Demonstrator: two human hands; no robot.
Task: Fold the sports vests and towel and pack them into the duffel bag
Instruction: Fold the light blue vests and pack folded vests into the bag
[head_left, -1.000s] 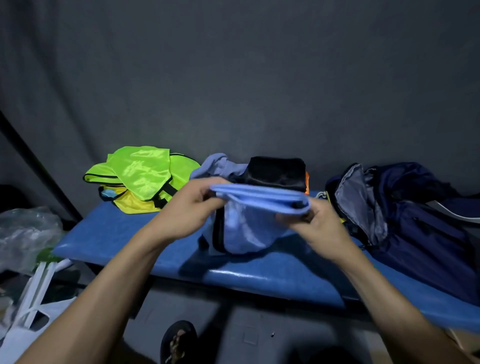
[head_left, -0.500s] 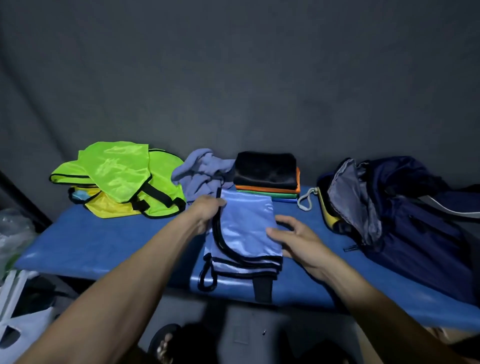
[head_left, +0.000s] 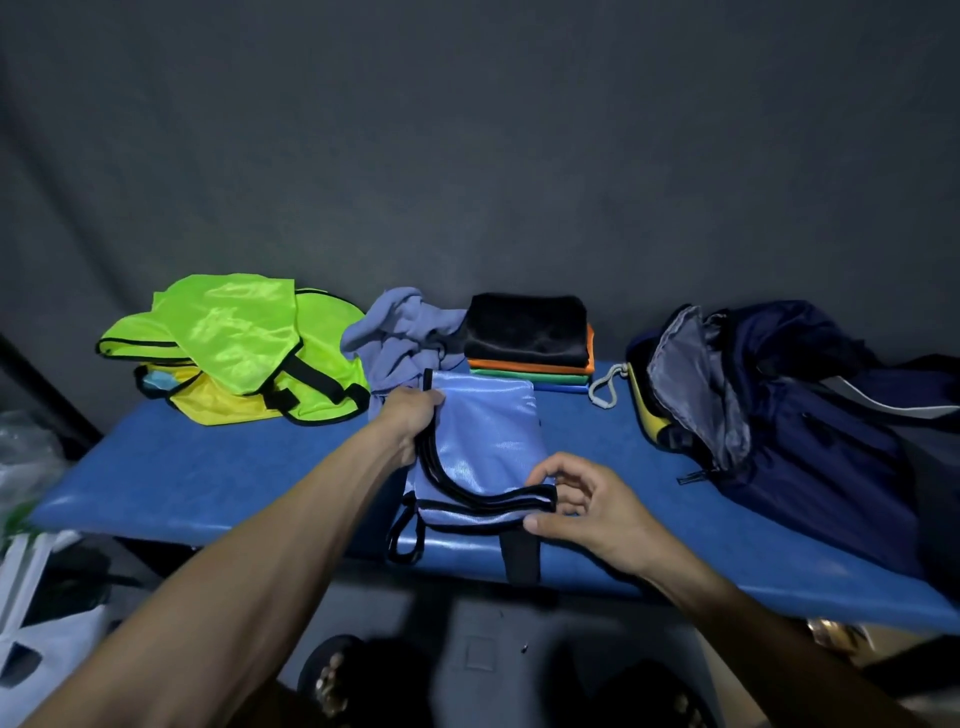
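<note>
- So one blue vest (head_left: 483, 447) lay folded on the blue bench (head_left: 208, 467)
- left hand (head_left: 413, 421) gripped its edge, right hand (head_left: 582, 506) pinched its hem
- one open duffel bag (head_left: 810, 415), grey wall (head_left: 467, 156) behind

Your 2 forearms are bare to the frame edge, no sleeves, watch or rings showing on your left hand (head_left: 413, 423) or right hand (head_left: 582, 506), and dark sandals (head_left: 332, 675) cover your feet.

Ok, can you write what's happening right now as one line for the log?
step: folding light blue vest on bench | left hand: grips far corner | right hand: pinches near edge | duffel bag: open
</note>
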